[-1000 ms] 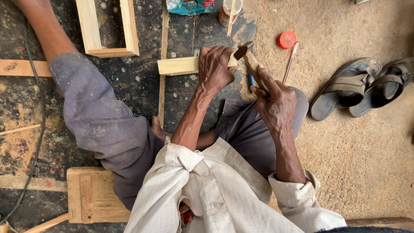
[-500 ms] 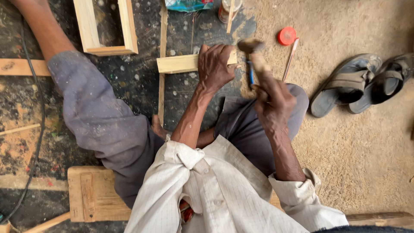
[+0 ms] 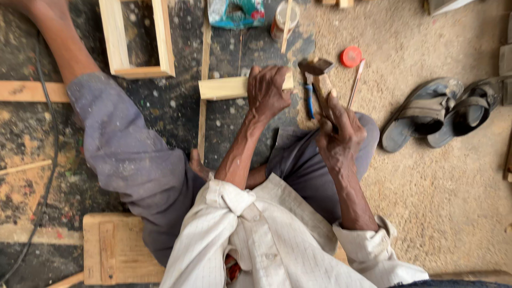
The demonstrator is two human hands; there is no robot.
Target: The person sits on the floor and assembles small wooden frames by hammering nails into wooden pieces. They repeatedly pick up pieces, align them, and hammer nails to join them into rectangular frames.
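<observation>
Wooden block: pale short piece (image 3: 226, 87) lying flat on the dark, speckled floor (image 3: 176, 114), pinned under the left hand (image 3: 268, 92), whose fingers curl over its right end.
Left hand: closed down on the block, holding it steady across a thin upright strip (image 3: 202, 106).
Right hand: (image 3: 338, 136) wrapped around the handle of a hammer (image 3: 316, 68), its head raised just beside the block's right end.
Step in hand: nailing, as it looks, with the hammer poised above the joint; any nail is hidden.
Next move calls for: a short, square blow, the holding fingers kept out of its path.
Nearby: blue-handled pliers (image 3: 309, 98) by the hammer, a red lid (image 3: 351, 56), an open wooden frame (image 3: 140, 40), grey sandals (image 3: 437, 109) on the sand.
</observation>
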